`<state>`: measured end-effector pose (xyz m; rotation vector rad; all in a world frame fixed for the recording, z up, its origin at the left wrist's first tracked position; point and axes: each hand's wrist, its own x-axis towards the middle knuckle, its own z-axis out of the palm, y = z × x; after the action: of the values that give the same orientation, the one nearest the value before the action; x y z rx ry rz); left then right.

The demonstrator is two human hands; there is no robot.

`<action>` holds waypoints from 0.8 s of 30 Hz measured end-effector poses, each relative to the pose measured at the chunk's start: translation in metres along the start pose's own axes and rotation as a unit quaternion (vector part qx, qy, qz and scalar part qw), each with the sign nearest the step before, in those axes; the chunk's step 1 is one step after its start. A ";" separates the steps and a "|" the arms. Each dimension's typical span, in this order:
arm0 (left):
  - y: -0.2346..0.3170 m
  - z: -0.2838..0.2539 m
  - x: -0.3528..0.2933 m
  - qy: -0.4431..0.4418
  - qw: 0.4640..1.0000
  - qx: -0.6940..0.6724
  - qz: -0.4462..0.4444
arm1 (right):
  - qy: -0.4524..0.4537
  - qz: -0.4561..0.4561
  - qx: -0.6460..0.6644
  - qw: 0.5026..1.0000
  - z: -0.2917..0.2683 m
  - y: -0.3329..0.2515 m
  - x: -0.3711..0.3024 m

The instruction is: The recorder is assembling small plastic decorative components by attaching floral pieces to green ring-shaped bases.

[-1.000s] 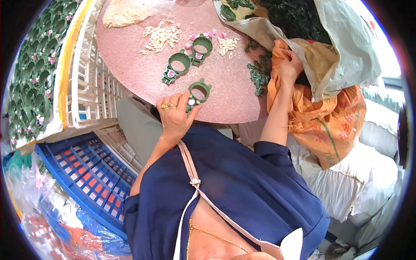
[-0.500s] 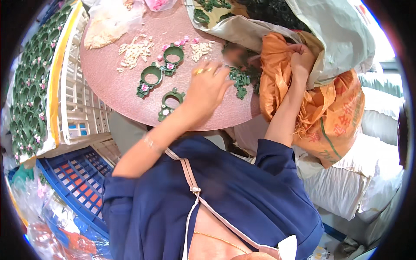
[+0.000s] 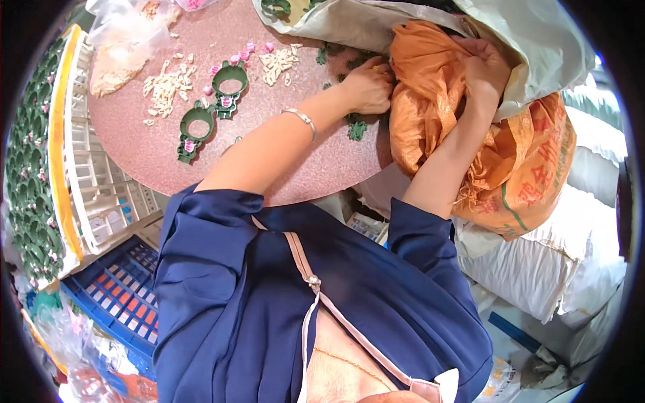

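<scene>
My right hand [image 3: 485,67] grips the gathered upper edge of an orange woven sack [image 3: 420,87] at the table's right side. Its knuckles lie close under a large white sack [image 3: 537,47]. Against the orange sack rests my left hand [image 3: 368,87], back upward, fingers curled in and their tips hidden. Small dark green plastic leaf pieces [image 3: 357,130] are scattered around it on the table. Two green ring-shaped pieces with pink flowers, an upper ring [image 3: 228,101] and a lower ring [image 3: 188,144], lie left of my left forearm. That forearm nearly covers another green piece.
The round pinkish table [image 3: 148,154] also carries two piles of cream-coloured bits [image 3: 168,87], small pink flowers [image 3: 243,56] and a clear bag [image 3: 127,30]. Left stand a white crate [image 3: 94,154], a tray of green rings [image 3: 30,181] and a blue basket [image 3: 114,295]. White bundles [image 3: 524,282] sit at right.
My left hand has moved right, from beside the cream-coloured bits to the orange sack. My right hand keeps its grip. The view has shifted, and my left forearm now covers most of the third ring.
</scene>
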<state>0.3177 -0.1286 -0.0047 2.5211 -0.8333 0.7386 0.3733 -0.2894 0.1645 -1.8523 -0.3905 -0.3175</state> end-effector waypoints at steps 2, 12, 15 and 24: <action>0.002 -0.006 0.000 -0.126 0.990 -0.049 -0.025 | 0.003 0.026 0.003 1.000 -0.002 0.000 0.001; 0.025 -0.042 -0.017 -0.234 0.972 0.018 -0.022 | 0.019 0.057 -0.043 0.997 0.003 -0.004 0.000; 0.014 -0.075 -0.047 -0.245 0.969 0.017 -0.033 | 0.015 0.056 -0.032 0.998 0.000 0.000 0.000; 0.008 -0.092 -0.050 -0.156 0.981 -0.044 0.104 | 0.011 0.057 -0.003 0.998 -0.014 0.010 0.014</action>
<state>0.2458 -0.0668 0.0405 2.5302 -1.2203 0.3570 0.3905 -0.3040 0.1656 -1.8672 -0.2689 -0.2610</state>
